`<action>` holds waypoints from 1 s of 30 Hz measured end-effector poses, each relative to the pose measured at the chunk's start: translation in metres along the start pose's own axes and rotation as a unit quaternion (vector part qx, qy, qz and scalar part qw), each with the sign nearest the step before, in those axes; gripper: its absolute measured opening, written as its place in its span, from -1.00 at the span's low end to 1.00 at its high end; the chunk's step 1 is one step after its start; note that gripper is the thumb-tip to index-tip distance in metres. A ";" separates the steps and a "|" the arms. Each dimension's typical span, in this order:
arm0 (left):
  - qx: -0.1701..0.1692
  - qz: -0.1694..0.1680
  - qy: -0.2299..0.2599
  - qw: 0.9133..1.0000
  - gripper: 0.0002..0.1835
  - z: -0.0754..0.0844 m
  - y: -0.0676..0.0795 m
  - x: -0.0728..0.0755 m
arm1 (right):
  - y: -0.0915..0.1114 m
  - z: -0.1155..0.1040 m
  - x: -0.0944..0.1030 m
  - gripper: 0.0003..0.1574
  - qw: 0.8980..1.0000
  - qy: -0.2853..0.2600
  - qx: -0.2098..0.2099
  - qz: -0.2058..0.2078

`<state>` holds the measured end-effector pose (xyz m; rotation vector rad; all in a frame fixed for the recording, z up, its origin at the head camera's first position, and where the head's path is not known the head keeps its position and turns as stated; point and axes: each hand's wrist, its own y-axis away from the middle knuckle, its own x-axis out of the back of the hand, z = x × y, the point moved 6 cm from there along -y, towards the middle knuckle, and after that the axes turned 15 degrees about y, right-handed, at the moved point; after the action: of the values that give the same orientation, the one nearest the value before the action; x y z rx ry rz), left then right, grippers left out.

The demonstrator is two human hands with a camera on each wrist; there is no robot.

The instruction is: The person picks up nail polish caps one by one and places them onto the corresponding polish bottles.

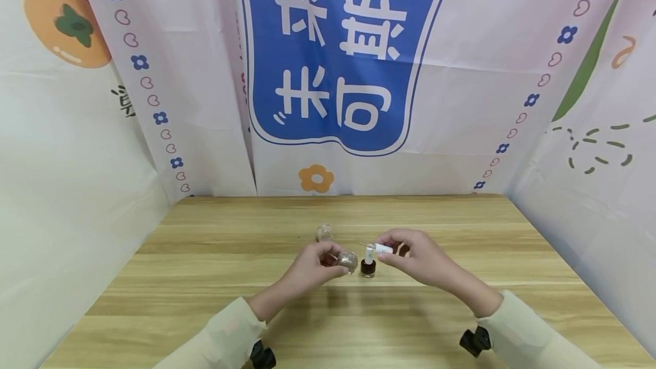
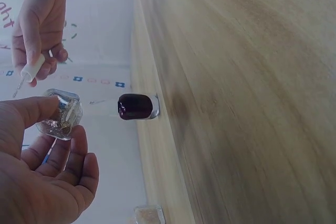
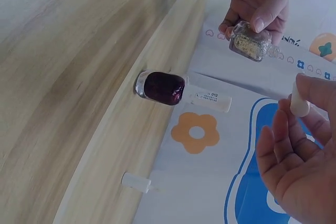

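In the head view my left hand (image 1: 320,263) holds a bottle of glitter nail polish (image 1: 348,262) between thumb and fingers. Its neck shows uncapped in the right wrist view. My right hand (image 1: 417,256) pinches a white nail polish cap (image 1: 383,249), whose thin brush (image 2: 18,86) points toward the left hand and is apart from the bottle. Between the hands, a dark red nail polish bottle (image 1: 368,268) stands upright on the table with its white cap (image 3: 210,99) on.
A second glitter bottle (image 1: 324,232) stands on the wooden table (image 1: 230,244) behind the left hand. Another white cap (image 3: 136,182) stands on the table in the right wrist view, a brush tip showing above it. Printed cloth (image 1: 461,101) hangs along the back and sides.
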<state>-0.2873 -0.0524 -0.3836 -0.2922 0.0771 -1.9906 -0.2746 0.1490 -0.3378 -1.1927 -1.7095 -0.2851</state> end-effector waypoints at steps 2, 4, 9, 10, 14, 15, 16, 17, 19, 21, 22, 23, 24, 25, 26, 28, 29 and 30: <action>-0.001 0.001 0.001 1.000 -0.78 0.000 0.000 -0.001 | -0.001 -0.002 -0.001 -0.80 1.000 0.003 0.012 0.003; -0.003 0.001 0.004 1.000 -0.78 0.001 0.000 -0.001 | -0.002 -0.004 -0.001 -0.81 1.000 0.007 0.023 0.006; -0.005 0.001 0.006 1.000 -0.79 0.000 0.001 -0.002 | -0.002 -0.008 -0.002 -0.81 0.999 0.021 0.042 0.010; -0.005 0.001 0.006 1.000 -0.79 0.000 0.001 -0.002 | -0.002 -0.009 -0.002 -0.82 0.999 0.022 0.044 0.009; -0.009 0.001 0.006 1.000 -0.79 0.001 0.001 -0.002 | -0.002 -0.010 -0.004 -0.84 0.999 0.027 0.047 0.002; -0.011 0.000 0.006 1.000 -0.79 0.001 0.001 -0.002 | -0.002 -0.010 -0.004 -0.84 0.999 0.029 0.046 0.001; -0.012 0.000 0.005 1.000 -0.79 0.001 0.001 -0.002 | -0.002 -0.009 -0.005 -0.84 0.999 0.029 0.045 -0.001; -0.013 0.000 0.004 1.000 -0.79 0.001 0.001 -0.002 | -0.002 -0.009 -0.005 -0.84 0.999 0.030 0.045 -0.002; -0.014 -0.001 0.003 1.000 -0.78 0.001 0.001 -0.002 | -0.002 -0.009 -0.006 -0.83 0.999 0.032 0.044 -0.003; -0.015 -0.002 0.002 1.000 -0.78 0.001 0.001 -0.002 | -0.002 -0.009 -0.006 -0.83 0.998 0.034 0.044 -0.005; -0.015 -0.002 0.002 1.000 -0.78 0.001 0.001 -0.002 | -0.002 -0.009 -0.006 -0.83 0.998 0.035 0.044 -0.005; -0.015 -0.003 0.002 1.000 -0.78 0.001 0.001 -0.002 | -0.002 -0.010 -0.006 -0.83 0.998 0.036 0.045 -0.006; -0.016 -0.003 0.002 1.000 -0.79 0.001 0.001 -0.002 | -0.003 -0.010 -0.007 -0.83 0.998 0.037 0.046 -0.006; -0.016 -0.004 0.003 1.000 -0.79 0.001 0.001 -0.002 | -0.003 -0.010 -0.007 -0.83 0.998 0.038 0.048 -0.006; -0.017 -0.004 0.004 1.000 -0.79 0.001 0.002 -0.002 | -0.003 -0.011 -0.007 -0.83 0.998 0.039 0.050 -0.006; -0.018 -0.005 0.006 1.000 -0.79 0.001 0.002 -0.002 | -0.003 -0.012 -0.007 -0.82 0.998 0.043 0.053 -0.006; -0.018 -0.005 0.007 1.000 -0.79 0.001 0.002 -0.002 | -0.004 -0.012 -0.007 -0.82 0.998 0.044 0.055 -0.007; -0.019 -0.006 0.007 1.000 -0.78 0.001 0.002 -0.002 | -0.004 -0.012 -0.007 -0.82 0.997 0.046 0.056 -0.007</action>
<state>-0.2843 -0.0512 -0.3830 -0.3038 0.1237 -2.0041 -0.2704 0.1350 -0.3368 -1.0709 -1.6337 -0.2461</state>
